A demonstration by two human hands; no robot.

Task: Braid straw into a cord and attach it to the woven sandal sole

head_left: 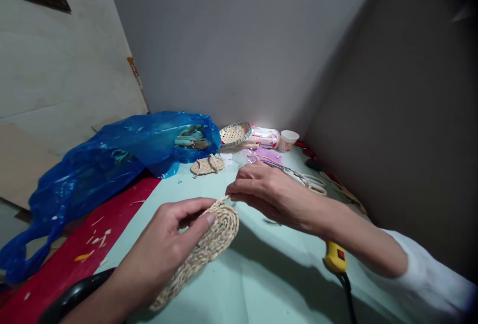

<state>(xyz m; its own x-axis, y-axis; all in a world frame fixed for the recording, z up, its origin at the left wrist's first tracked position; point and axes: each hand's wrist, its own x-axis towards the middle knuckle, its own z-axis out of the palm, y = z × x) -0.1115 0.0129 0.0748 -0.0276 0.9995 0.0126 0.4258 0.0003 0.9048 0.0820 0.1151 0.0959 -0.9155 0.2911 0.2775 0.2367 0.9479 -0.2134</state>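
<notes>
My left hand (175,237) grips a long oval sole of coiled, braided straw (220,229), thumb on its face and fingers along the upper edge. The sole is tilted over the table, its rounded end towards the middle. My right hand (265,189) is closed in a pinch on the straw cord's end (223,198) that leaves the sole's top edge. More braided cord (276,161) trails behind the right hand. Beyond the hands lies a small woven straw slipper (207,165).
A blue plastic bag (108,145) with bundled strands fills the left. At the back are a woven basket (236,135), a tissue pack (266,137) and a paper cup (289,141). Scissors (315,183) lie behind my right arm; a yellow corded tool (335,258) is below it.
</notes>
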